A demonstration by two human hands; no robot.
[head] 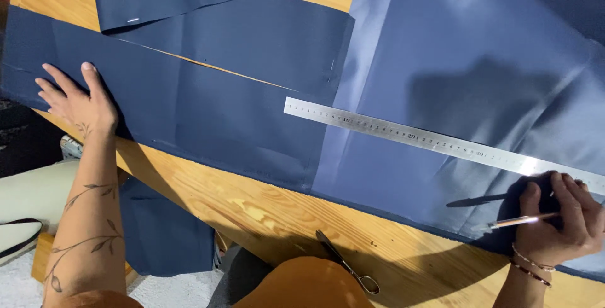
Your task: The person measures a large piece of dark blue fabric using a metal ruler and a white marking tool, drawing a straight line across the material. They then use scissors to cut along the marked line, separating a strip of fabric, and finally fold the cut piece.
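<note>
Here a wooden worktop (252,207), pale pine with a strong grain, carries a broad spread of navy cloth (239,112) that covers most of it, from the far left across to the right edge. The cloth is thin and smooth with a slight sheen, paler where the light strikes it on the right, and it lies in several overlapping cut panels with straight edges and a few soft creases. It looks light, limp and rather slippery, so it probably shifts easily unless pressed flat with a spread palm, and would best be lifted by an edge or corner. Across the cloth lies a long steel ruler (409,134), flat, stiff and shiny, slanting down to the right. The left hand (79,100) rests flat on the cloth near its left end, fingers spread wide and holding nothing. The right hand (561,223) sits at the right end of the ruler, just below it, its fingers closed around a slim pencil-like marker (520,221) whose tip points left over the cloth; two thin bracelets circle that wrist. A pair of scissors (346,264) with dark blades and looped handles lies on the bare wood near the front edge, apart from the cloth and both hands.
</note>
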